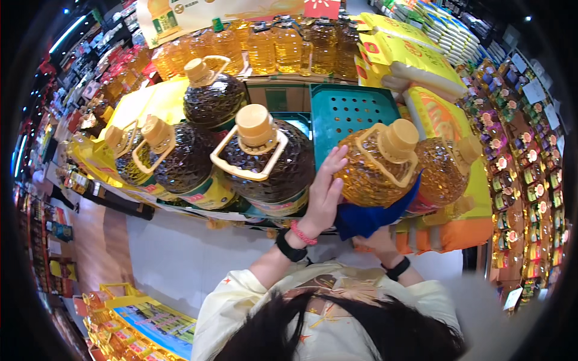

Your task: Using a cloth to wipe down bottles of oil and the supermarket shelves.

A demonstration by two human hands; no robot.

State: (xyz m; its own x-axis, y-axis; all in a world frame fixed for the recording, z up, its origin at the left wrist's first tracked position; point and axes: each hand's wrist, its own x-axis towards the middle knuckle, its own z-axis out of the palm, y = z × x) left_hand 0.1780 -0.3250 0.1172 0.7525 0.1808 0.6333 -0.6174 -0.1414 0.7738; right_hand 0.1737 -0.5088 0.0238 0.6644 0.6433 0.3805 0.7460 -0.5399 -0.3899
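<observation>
My left hand (325, 194) lies with its fingers against the left side of a large bottle of golden cooking oil (375, 180), which has a tan cap and handle. A dark blue cloth (375, 219) rests against the front of that bottle. Below the cloth is my right hand (379, 243), mostly hidden; I cannot tell whether it grips the cloth. A large dark oil bottle (271, 162) stands to the left of my left hand. A second golden oil bottle (440, 171) stands close on the right.
Behind the golden bottle is a perforated green plastic crate (356, 106). More dark oil bottles (185, 158) stand on the left. Yellow bags (415, 58) are stacked at the right back, beside a row of oil bottles (286, 47). Another oil display (153, 320) is at the lower left.
</observation>
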